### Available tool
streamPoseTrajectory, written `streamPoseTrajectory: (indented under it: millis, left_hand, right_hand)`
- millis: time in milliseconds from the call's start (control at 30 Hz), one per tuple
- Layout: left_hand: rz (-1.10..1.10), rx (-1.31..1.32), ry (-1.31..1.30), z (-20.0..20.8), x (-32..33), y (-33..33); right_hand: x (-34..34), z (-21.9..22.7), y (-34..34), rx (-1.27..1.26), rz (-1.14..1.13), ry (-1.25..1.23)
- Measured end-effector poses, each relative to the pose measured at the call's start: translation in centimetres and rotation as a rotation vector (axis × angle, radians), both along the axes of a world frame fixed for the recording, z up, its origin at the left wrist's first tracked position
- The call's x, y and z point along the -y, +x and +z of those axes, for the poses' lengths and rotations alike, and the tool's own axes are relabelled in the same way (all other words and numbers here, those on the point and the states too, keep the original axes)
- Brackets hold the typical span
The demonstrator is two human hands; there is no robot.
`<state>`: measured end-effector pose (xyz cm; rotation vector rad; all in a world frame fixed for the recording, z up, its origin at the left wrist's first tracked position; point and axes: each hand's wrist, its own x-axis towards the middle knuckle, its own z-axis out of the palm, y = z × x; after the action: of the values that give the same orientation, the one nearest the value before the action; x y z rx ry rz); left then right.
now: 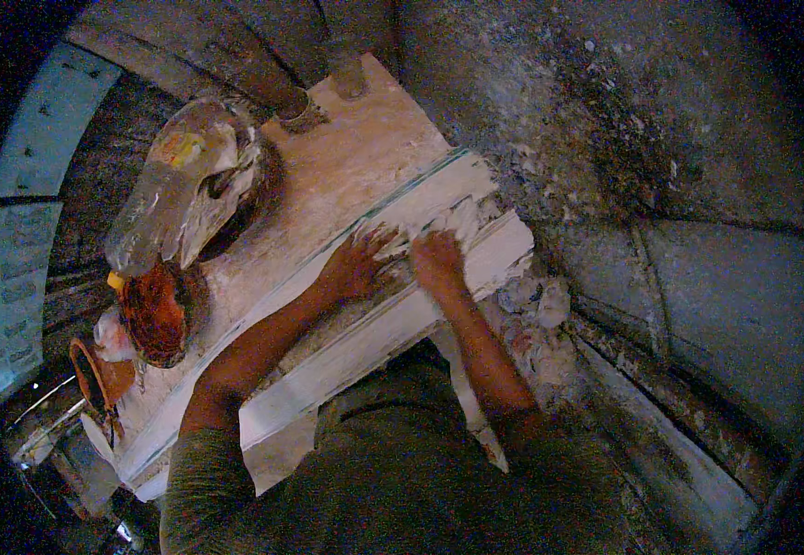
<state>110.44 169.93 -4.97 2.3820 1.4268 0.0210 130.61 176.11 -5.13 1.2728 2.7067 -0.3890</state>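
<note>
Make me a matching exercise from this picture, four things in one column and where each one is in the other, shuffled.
Things:
1. hands
2. bottle
3. orange bowl
4. white lumps

Places:
A. lying across a dark bowl, upper left
B. pressed on the white moulding, centre
C. off the board's right edge, on the floor
D. left edge of the board, below the bottle

Pairs: 1-B, 2-A, 3-D, 4-C

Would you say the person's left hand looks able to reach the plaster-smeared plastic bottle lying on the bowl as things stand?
Probably yes. The left hand rests flat on the white moulding strip, and only bare board shows between it and the bottle to its left. Nothing visibly blocks the way.
</note>
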Motion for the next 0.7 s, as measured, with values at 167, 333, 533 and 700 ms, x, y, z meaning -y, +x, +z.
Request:
streamPoseTrajectory:
  millis: [167,333,533,700]
  left_hand:
    - [0.008,0.008,0.092,-0.6,-7.4,4.5]
    - [0.0,0.096,0.35,-2.1,-17.6,10.3]
    - [0.174,-0.102,0.268,-1.4,-22.1,13.5]
    - [0.083,0.077,-0.191,-4.8,-28.9,14.1]
  right_hand:
    - [-6.7,-1.0,2.1,-0.009,-0.37,-0.116]
    - [-16.2,-3.0,9.2,-0.086,-0.531,0.032]
    - [-20.2,-4.7,12.4,-0.002,-0.475,0.112]
    - [-21.3,-5.6,12.9,0.004,-0.475,0.125]
